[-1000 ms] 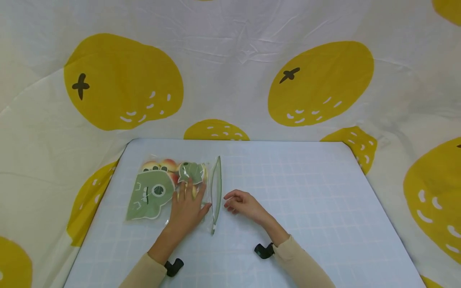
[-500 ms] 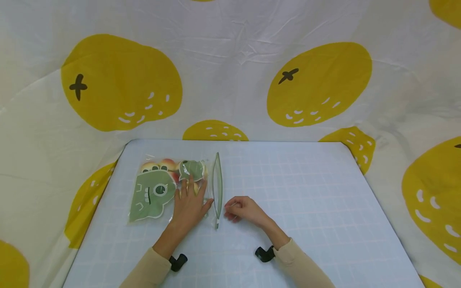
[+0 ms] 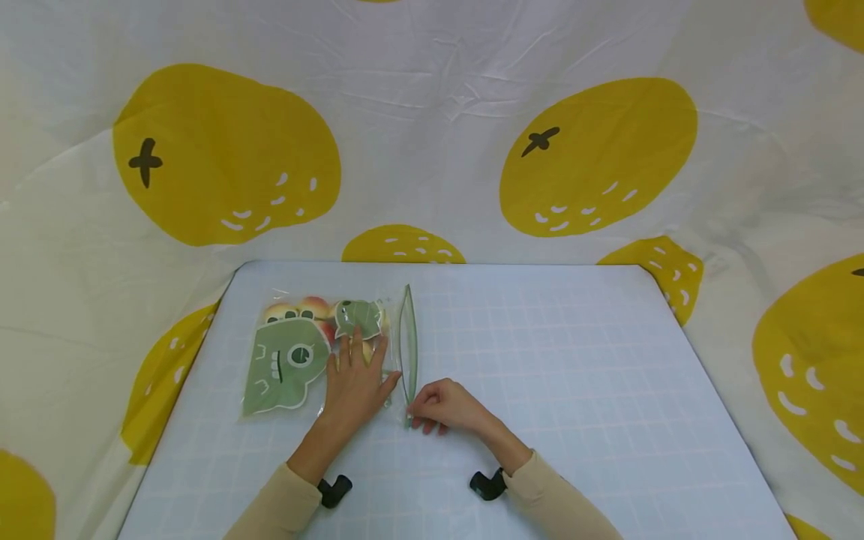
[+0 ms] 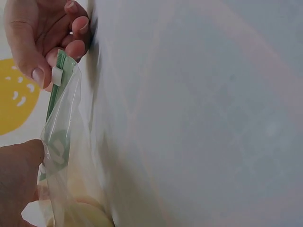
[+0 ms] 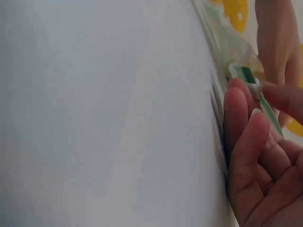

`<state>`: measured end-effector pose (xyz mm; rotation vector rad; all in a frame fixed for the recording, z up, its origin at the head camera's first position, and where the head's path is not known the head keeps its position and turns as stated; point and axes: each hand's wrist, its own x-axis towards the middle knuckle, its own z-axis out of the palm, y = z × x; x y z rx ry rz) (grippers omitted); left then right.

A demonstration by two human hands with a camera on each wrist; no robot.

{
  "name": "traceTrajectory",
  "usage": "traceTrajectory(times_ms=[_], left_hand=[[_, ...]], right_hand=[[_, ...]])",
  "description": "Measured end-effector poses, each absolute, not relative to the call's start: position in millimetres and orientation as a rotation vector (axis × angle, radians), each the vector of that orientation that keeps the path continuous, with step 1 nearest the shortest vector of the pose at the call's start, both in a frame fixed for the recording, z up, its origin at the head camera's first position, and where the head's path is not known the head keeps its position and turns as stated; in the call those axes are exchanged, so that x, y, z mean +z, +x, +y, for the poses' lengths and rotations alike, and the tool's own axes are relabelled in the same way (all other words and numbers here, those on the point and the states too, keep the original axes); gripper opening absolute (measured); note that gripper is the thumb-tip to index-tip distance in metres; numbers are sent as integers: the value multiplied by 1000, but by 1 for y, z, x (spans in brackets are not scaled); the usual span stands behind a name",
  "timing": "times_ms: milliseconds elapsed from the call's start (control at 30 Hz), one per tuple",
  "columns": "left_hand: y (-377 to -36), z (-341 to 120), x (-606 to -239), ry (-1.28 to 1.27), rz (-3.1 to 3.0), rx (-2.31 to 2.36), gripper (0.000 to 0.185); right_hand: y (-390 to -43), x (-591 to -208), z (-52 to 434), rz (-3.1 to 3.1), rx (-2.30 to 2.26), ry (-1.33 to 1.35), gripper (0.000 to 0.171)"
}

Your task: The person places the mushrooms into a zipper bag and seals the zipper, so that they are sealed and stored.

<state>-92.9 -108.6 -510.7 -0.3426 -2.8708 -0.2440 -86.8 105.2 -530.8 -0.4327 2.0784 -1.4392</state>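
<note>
A clear zip bag printed with green dinosaur faces lies flat on the left of the table. Through it show several round yellow-and-red fruits. My left hand rests on the bag with its fingers spread straight. Along the bag's right side runs the green zip strip, its two edges bowed apart. At the strip's near end my right hand pinches the white zip slider between thumb and finger. The left fingertips are mostly outside the left wrist view.
A pale blue checked cloth covers the table. Behind it hangs a white curtain with large yellow fruit prints. A black wrist camera sits at the left wrist, and another black camera at the right.
My right hand has moved left and nearer, from beside the bag to the slider at the zip's near end. The bag and left hand shifted slightly, then stayed still.
</note>
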Motion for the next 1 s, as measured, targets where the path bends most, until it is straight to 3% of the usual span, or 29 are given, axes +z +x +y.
traceTrajectory(times_ms=[433, 1000], left_hand=[[-89, -114, -512, -405, -2839, -233, 64], [-86, -128, -515, -856, -2431, -419, 31]], right_hand=[[-86, -527, 102, 2126, -1375, -443, 17], [-92, -531, 107, 1957, -1581, -432, 13]])
